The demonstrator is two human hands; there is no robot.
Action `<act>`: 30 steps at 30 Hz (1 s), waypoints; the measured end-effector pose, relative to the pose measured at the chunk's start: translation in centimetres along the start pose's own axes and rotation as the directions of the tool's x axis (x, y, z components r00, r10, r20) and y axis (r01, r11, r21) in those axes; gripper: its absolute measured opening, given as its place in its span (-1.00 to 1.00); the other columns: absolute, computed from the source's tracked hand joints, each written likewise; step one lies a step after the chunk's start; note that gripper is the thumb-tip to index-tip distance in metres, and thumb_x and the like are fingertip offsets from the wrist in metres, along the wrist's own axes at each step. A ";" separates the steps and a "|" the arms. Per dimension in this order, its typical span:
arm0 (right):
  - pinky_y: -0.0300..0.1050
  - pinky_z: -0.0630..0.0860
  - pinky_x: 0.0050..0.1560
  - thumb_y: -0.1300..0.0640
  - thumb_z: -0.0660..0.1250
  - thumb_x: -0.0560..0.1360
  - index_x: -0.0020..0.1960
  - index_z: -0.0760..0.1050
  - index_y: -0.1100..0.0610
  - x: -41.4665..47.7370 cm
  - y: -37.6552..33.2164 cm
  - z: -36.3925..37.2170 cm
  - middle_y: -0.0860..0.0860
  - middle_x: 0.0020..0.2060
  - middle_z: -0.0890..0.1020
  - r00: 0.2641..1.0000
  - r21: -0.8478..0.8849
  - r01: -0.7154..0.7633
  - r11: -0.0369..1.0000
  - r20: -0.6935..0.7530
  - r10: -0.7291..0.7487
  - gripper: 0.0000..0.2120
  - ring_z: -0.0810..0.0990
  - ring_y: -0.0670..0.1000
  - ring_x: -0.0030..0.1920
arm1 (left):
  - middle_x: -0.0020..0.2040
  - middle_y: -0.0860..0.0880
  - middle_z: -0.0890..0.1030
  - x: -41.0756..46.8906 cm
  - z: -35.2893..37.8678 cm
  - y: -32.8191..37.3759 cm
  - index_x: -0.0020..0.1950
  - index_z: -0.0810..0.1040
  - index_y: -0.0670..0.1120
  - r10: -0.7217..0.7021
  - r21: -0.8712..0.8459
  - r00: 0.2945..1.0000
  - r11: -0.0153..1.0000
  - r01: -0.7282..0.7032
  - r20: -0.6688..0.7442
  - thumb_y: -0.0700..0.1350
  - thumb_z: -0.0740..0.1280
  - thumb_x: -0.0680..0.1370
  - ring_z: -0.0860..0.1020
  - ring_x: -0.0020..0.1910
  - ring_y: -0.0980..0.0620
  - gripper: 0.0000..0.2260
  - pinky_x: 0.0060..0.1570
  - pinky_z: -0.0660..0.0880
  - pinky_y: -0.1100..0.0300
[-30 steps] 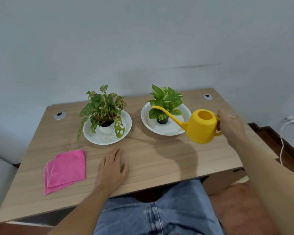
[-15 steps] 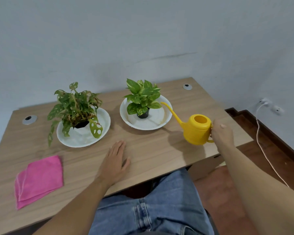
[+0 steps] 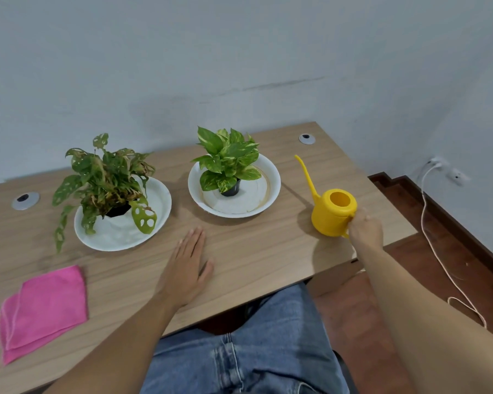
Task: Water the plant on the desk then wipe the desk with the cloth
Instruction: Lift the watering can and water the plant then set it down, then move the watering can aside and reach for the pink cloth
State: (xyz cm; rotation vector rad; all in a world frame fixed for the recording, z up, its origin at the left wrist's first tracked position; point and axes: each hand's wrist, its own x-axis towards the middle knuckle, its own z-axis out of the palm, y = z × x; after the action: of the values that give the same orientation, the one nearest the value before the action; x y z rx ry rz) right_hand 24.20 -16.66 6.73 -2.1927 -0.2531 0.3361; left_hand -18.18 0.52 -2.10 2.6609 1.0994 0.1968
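Note:
Two potted plants stand on the wooden desk [image 3: 254, 260]. The left plant [image 3: 106, 177] has holed, browning leaves and sits in a white dish [image 3: 157, 211]. The right plant [image 3: 228, 160] is bright green and sits in a white bowl [image 3: 271, 180]. A yellow watering can [image 3: 332, 213] rests upright near the desk's right edge, spout pointing up and away. My right hand [image 3: 365, 230] is closed on its handle. My left hand [image 3: 187, 265] lies flat on the desk, fingers apart. A folded pink cloth [image 3: 43, 311] lies at the front left.
Two round metal cable grommets [image 3: 25, 200] [image 3: 307, 138] sit near the desk's back corners. A grey wall rises right behind the desk. A white cable [image 3: 439, 257] runs from a wall socket across the dark red floor on the right. My jeans-clad legs are under the front edge.
My right hand has carried the watering can away from the right plant, rightward and down onto the desk near its right edge. The left hand has stayed flat. My view has shifted.

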 end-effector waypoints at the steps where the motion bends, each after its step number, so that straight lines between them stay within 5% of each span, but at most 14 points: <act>1: 0.18 0.46 0.16 -0.01 0.01 0.77 0.02 0.61 0.42 -0.2 -0.3 0.0 0.43 0.08 0.67 1.000 -0.009 -0.006 1.000 0.020 0.006 -0.42 0.62 0.43 0.18 | 0.82 0.01 -0.09 0.0 0.0 0.1 0.82 -0.06 -0.07 -0.002 0.006 1.000 1.000 0.002 0.000 0.24 0.01 0.77 -0.17 0.79 0.07 -0.30 0.77 -0.10 -0.02; 4: 0.23 0.47 0.27 -0.14 -0.09 0.65 0.06 0.67 0.39 -0.1 -0.2 0.0 0.39 0.12 0.71 0.998 -0.106 0.044 0.993 0.049 -0.039 -0.27 0.62 0.41 0.19 | 0.82 0.02 -0.10 -0.1 0.0 0.1 0.82 -0.08 -0.06 -0.006 0.007 1.000 1.000 0.006 -0.004 0.24 0.01 0.78 -0.17 0.79 0.08 -0.31 0.77 -0.07 -0.04; 8: 0.17 0.47 0.21 -0.09 -0.09 0.75 -0.02 0.71 0.36 -0.4 0.3 -0.1 0.34 0.02 0.74 0.995 -0.168 0.099 0.981 0.024 -0.096 -0.28 0.65 0.37 0.11 | 0.83 0.02 -0.10 -0.1 0.1 0.1 0.82 -0.07 -0.06 -0.007 0.004 1.000 1.000 0.007 -0.007 0.25 0.01 0.78 -0.17 0.79 0.08 -0.30 0.77 -0.04 -0.06; 11: 0.14 0.43 0.10 0.01 0.04 0.75 0.05 0.62 0.39 -0.8 0.2 -0.6 0.38 0.08 0.67 0.995 -0.195 0.086 0.977 -0.032 -0.094 -0.47 0.61 0.41 0.16 | 0.83 0.01 -0.09 -0.1 0.1 0.1 0.82 -0.07 -0.06 -0.001 -0.003 1.000 1.000 0.001 -0.003 0.26 -0.01 0.77 -0.16 0.80 0.07 -0.30 0.77 -0.04 -0.06; 17: 0.31 0.43 0.36 -0.01 0.18 0.72 0.27 0.55 0.19 -2.5 -1.7 -1.9 0.24 0.29 0.58 0.963 -0.285 0.242 0.928 -0.048 -0.266 -0.67 0.41 0.34 0.44 | 0.82 0.03 -0.10 -0.1 -0.4 -0.1 0.82 -0.08 -0.05 0.004 -0.051 1.000 0.999 -0.003 0.016 0.27 -0.02 0.76 -0.17 0.79 0.09 -0.29 0.77 -0.10 -0.02; 24: 0.21 0.40 0.44 0.02 0.21 0.73 0.42 0.53 0.23 -3.4 -4.5 0.8 0.18 0.32 0.63 0.854 -0.331 0.516 0.790 0.128 -0.505 -0.61 0.50 0.27 0.42 | 0.82 -0.01 -0.01 -0.6 -1.9 -0.3 0.82 0.01 -0.09 -0.009 -0.131 1.000 0.991 0.006 -0.022 0.29 -0.02 0.73 -0.10 0.80 0.07 -0.26 0.77 -0.02 0.00; 30: 0.22 0.46 0.40 0.03 0.19 0.67 0.36 0.56 0.27 -6.0 -6.9 6.1 0.22 0.28 0.67 0.652 -0.334 0.757 0.562 0.331 -0.682 -0.58 0.59 0.32 0.33 | 0.81 -0.02 0.10 -2.3 -4.4 -2.0 0.80 0.13 -0.12 -0.022 -0.142 0.982 0.990 -0.006 -0.190 0.18 0.10 0.76 0.01 0.79 0.05 -0.34 0.76 0.00 0.00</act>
State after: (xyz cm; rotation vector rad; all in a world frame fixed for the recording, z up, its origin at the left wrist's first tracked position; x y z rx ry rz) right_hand 16.14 -9.75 9.66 -2.2640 -1.4217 -0.0302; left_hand -22.15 1.05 1.48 2.5518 1.1062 0.5191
